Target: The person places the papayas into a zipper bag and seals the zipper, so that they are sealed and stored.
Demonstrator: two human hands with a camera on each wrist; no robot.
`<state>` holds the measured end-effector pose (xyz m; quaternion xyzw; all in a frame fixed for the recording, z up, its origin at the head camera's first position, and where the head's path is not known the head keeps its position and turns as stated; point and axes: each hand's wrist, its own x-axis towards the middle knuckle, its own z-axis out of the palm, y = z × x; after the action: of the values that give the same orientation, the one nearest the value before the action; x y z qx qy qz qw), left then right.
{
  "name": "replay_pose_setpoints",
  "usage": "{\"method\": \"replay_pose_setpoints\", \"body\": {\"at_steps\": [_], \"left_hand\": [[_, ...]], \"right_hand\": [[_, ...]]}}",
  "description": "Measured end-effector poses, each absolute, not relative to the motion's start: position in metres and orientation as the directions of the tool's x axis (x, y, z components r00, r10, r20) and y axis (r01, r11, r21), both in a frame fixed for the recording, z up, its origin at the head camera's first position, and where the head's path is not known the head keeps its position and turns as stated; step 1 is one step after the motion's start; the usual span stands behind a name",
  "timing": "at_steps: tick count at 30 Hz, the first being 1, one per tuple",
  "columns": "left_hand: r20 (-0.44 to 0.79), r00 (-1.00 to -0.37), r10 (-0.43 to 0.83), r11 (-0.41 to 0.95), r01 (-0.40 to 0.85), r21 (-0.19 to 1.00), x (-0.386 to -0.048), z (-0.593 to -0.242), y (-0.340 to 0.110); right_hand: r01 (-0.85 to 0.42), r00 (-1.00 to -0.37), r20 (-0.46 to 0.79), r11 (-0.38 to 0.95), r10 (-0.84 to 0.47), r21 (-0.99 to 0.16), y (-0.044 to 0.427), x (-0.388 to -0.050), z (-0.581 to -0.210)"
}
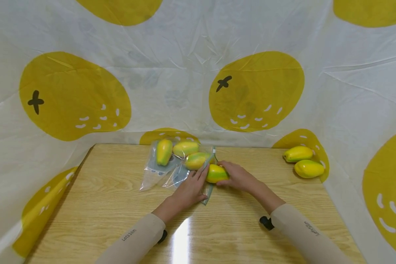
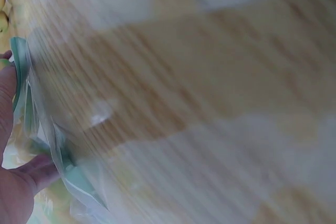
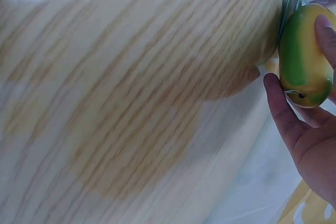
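Note:
My right hand [image 1: 238, 176] grips a yellow-green papaya [image 1: 216, 173] between thumb and fingers, at the mouth of a clear zip bag [image 1: 209, 195]. In the right wrist view the papaya [image 3: 300, 61] shows its dark stem end, with the bag's edge right beside it. The bag's green-edged mouth is held by my left hand [image 1: 190, 190]; in the left wrist view its thumb and fingers are at the bag's rim [image 2: 20, 66]. Another papaya [image 1: 197, 161] lies just beyond the left fingers, under clear plastic. How far the gripped papaya is inside the bag, I cannot tell.
Further left, a second clear bag [image 1: 148, 179] lies with a papaya [image 1: 164, 152] in it, and another papaya [image 1: 186, 149] lies beside that one. Two papayas [image 1: 298, 154] sit at the table's back right. Printed cloth [image 1: 171, 88] hangs around the wooden table [image 1: 112, 209].

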<state>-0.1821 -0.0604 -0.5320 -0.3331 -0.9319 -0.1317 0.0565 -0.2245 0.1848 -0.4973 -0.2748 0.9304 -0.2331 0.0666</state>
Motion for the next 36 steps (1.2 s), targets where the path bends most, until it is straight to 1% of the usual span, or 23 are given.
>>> {"method": "replay_pose_setpoints", "body": {"at_steps": [4,8,12,17,24,27,32,36], "left_hand": [[0.212,-0.761,0.614,0.743,0.647,0.172,-0.183,-0.532,-0.06],[0.226,-0.755,0.616,0.746,0.651,0.14,-0.184,-0.531,-0.06],[0.216,-0.759,0.614,0.742,0.649,0.168,-0.185,-0.531,-0.06],[0.181,-0.785,0.592,0.753,0.619,0.221,-0.184,-0.531,-0.06],[0.166,-0.82,0.548,0.769,0.572,0.285,-0.182,-0.529,-0.061],[0.163,-0.825,0.541,0.77,0.564,0.297,-0.182,-0.53,-0.061],[0.157,-0.824,0.545,0.771,0.566,0.291,-0.181,-0.532,-0.062],[0.153,-0.821,0.55,0.772,0.57,0.281,-0.181,-0.533,-0.062]], "right_hand": [[-0.472,-0.849,0.008,0.751,-0.528,-0.462,0.18,-0.226,-0.498],[-0.457,-0.857,0.008,0.751,-0.516,-0.477,0.177,-0.228,-0.499],[-0.461,-0.844,-0.004,0.729,-0.536,-0.506,0.178,-0.229,-0.499],[-0.477,-0.814,-0.022,0.69,-0.581,-0.545,0.186,-0.227,-0.497],[-0.43,-0.811,-0.045,0.646,-0.583,-0.631,0.19,-0.228,-0.495],[-0.442,-0.808,-0.032,0.64,-0.589,-0.628,0.19,-0.229,-0.495],[-0.49,-0.785,-0.002,0.624,-0.619,-0.609,0.191,-0.234,-0.495],[-0.475,-0.778,-0.022,0.61,-0.628,-0.634,0.193,-0.241,-0.497]]}}
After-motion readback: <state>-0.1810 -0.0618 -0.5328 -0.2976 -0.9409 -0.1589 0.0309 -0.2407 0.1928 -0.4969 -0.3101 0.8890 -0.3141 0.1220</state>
